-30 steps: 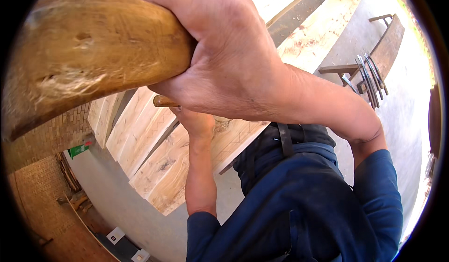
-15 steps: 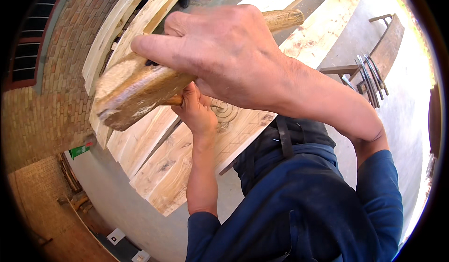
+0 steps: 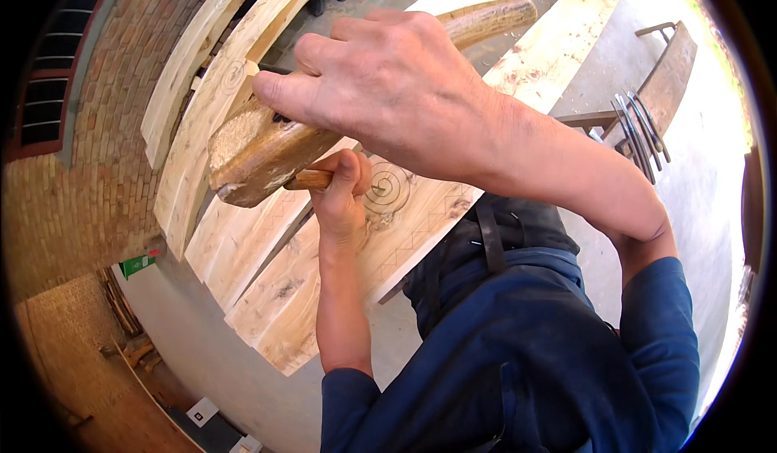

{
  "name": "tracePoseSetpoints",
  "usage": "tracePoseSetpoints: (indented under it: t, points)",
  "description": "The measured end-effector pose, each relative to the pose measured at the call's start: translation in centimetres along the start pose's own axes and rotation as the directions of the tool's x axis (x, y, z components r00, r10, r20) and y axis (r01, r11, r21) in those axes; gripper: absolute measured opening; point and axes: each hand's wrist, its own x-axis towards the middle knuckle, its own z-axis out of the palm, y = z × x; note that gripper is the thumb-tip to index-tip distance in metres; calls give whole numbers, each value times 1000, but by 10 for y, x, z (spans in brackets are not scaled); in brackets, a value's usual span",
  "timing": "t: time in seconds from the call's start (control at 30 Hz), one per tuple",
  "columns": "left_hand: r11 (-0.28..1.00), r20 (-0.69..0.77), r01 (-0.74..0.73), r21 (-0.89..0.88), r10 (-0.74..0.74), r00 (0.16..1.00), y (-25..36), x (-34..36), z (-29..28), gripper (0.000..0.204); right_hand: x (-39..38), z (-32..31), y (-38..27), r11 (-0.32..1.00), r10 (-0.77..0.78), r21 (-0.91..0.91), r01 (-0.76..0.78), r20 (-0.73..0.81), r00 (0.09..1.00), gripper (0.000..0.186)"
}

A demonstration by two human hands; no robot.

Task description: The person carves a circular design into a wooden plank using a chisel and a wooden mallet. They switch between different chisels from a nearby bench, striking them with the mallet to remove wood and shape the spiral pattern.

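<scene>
Right hand (image 3: 405,89) grips a wooden mallet (image 3: 259,154), hiding the chisel handle (image 3: 307,180) clasped by the left hand (image 3: 344,194).

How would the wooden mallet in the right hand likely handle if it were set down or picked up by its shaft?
The wooden mallet looks head-heavy: its thick, solid head dwarfs the shaft running under the right hand. It is surely stiff, being one wooden piece. Its rounded head might roll if laid on the sloping plank. The left hand grips a wooden-handled chisel below it.
</scene>
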Motion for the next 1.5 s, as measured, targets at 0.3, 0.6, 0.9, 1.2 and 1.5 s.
tracePoseSetpoints:
  t: [0.3, 0.6, 0.9, 1.2, 1.5]
  points:
    - [914, -420, -186, 360, 337, 843, -8, -2, 17, 7, 14, -9, -20, 932, 216, 317, -177, -91, 972, 27]
    - [990, -325, -141, 8, 136, 936, -3, -14, 27, 15, 6, 5, -16, 999, -46, 0, 46, 4, 999, 13]
    - [838, -165, -286, 465, 399, 902, -28, -21, 4, 29, 20, -24, -20, 883, 282, 430, -187, -168, 944, 33]
    - [974, -129, -191, 119, 206, 970, -14, -19, 3, 14, 12, -18, -8, 997, 25, 74, -24, -11, 1000, 17]
    - [974, -223, -146, 173, 183, 958, -14, -11, 21, 14, -9, -9, -6, 998, 61, -33, -60, 25, 998, 18]
